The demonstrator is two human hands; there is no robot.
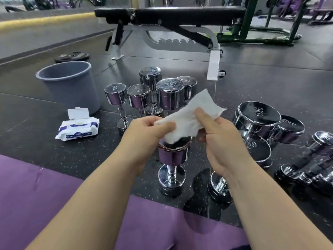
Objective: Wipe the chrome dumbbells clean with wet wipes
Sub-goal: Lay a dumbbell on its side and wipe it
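Note:
A white wet wipe [189,114] is stretched between my two hands above an upright chrome dumbbell [172,168]. My left hand [146,134] pinches its lower left edge and my right hand [219,136] grips its right side. The wipe's lower edge hangs just over the dumbbell's top head. Behind it, several chrome dumbbells [153,94] stand upright in a cluster. More chrome dumbbells [259,121], marked 9KG, 6KG and 4KG, stand or lie to the right. The pack of wet wipes [78,129] lies on the floor at left with its lid flipped open.
A grey bin [70,83] stands on the dark rubber floor behind the wipes pack. A black weight bench [171,17] spans the back, with a weight plate [72,56] to its left. A purple mat [36,195] covers the floor nearest me.

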